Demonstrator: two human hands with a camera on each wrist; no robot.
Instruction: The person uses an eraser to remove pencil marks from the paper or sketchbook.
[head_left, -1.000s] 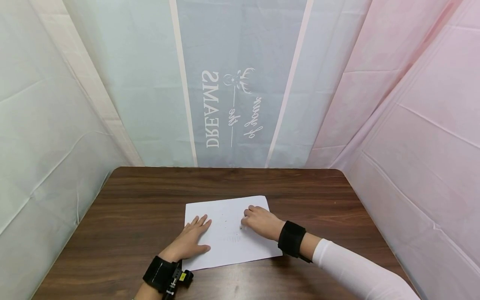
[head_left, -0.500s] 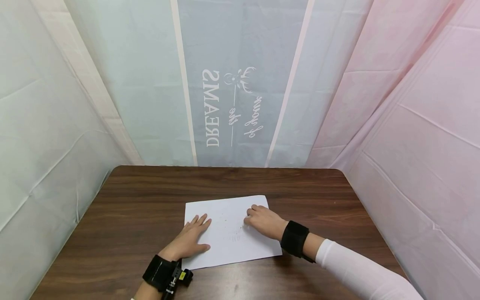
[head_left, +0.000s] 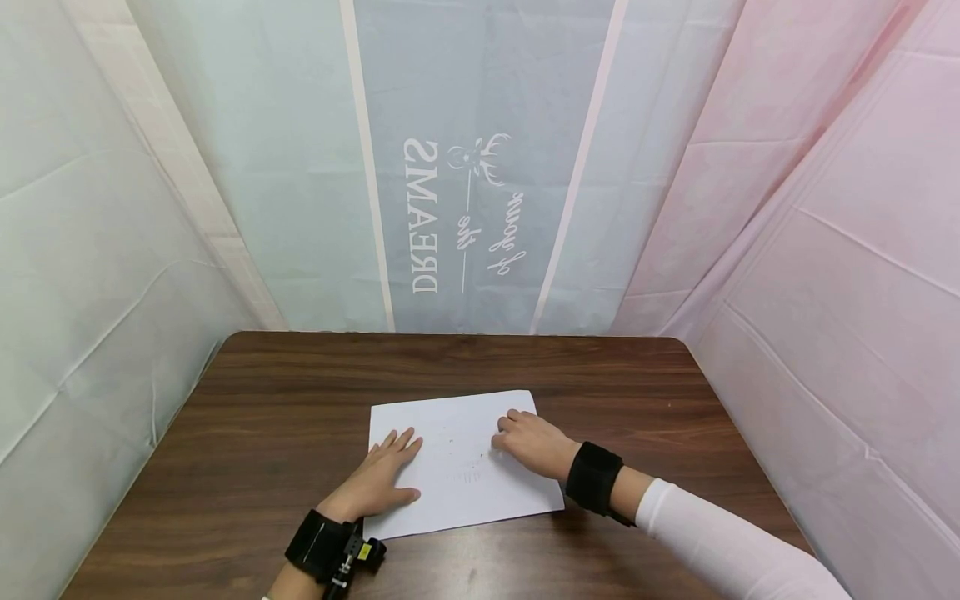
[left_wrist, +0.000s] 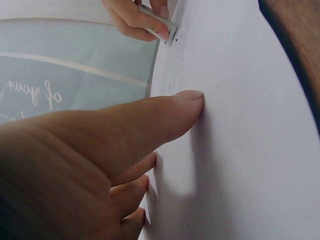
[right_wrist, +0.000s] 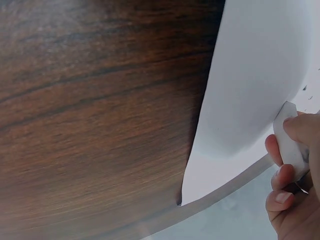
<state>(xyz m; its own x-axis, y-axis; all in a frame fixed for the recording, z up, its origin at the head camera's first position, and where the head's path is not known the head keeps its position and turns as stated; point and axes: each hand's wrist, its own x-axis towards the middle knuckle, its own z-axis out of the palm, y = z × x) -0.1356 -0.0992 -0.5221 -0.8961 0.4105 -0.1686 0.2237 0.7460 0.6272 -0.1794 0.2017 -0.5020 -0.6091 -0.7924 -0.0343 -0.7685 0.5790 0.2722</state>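
A sheet of white paper (head_left: 450, 508) lies on the dark wood table. My left hand (head_left: 375, 485) rests on its left part with the fingers spread straight. Over the right part, my right hand (head_left: 534, 444) pinches a small white eraser (right_wrist: 289, 142) between thumb and fingers. The eraser's end touches the paper in the right wrist view; from the head the hand hides it. Faint grey strokes (head_left: 469, 477) and a few dark crumbs lie between the hands. In the left wrist view, the left thumb (left_wrist: 185, 107) presses on the sheet.
The brown wooden table (head_left: 255, 467) extends around the paper on all sides. A pale printed curtain (head_left: 480, 100) hangs behind its far edge, with white and pink cloth at the sides. Each wrist wears a black band (head_left: 594, 479).
My right hand has slid slightly to the right over the paper with the eraser in its grip. The left hand and the sheet stay nearly where they were.
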